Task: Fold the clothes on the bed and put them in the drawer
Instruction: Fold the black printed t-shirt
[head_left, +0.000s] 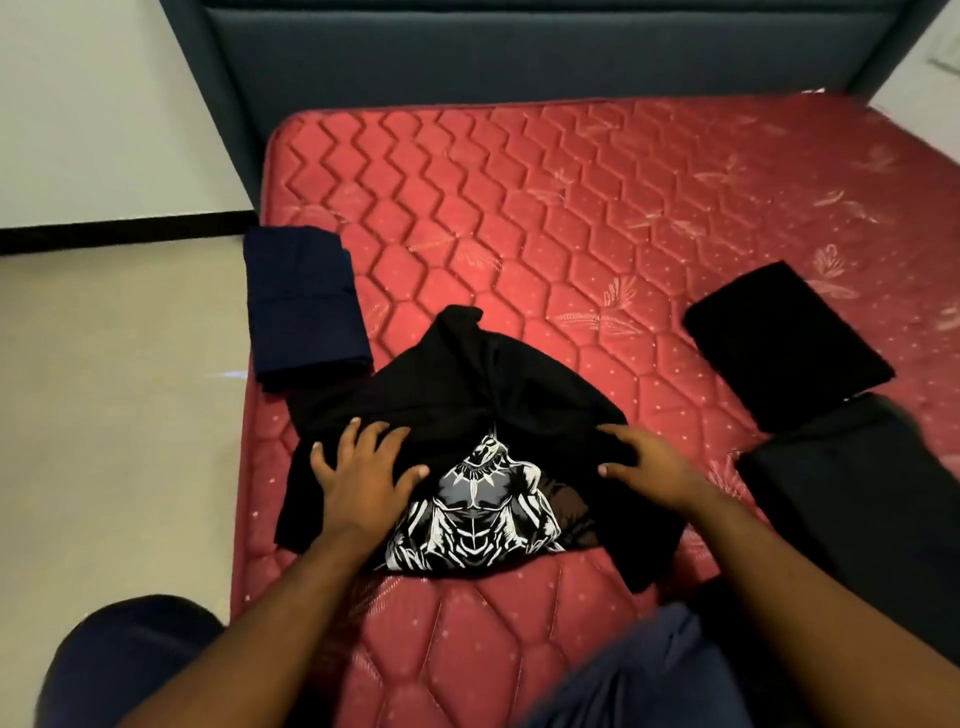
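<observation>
Head view: mattress (571, 218), red and quilted, fills most of the frame, with a dark blue headboard (519, 47) along the top and pale floor (104, 389) at the left. Low in the centre lies a black T-shirt (467, 395), partly folded, its white and grey figure print (478, 509) showing at the near edge while the upper cloth is bunched over it. The left hand (363, 467) rests flat on the shirt's left part, fingers spread wide and straight. The right hand (639, 462) lies on the shirt's right part, fingers stretched over a fold of the cloth; whether they pinch it cannot be told. At centre left, a folded navy garment (304, 306) sits at the mattress edge, just beside the shirt's upper left corner. At the right, a folded black garment (784, 332) lies well apart from the shirt, and another dark garment (857, 499) sits below it at the right edge. No drawer or other container shows.
</observation>
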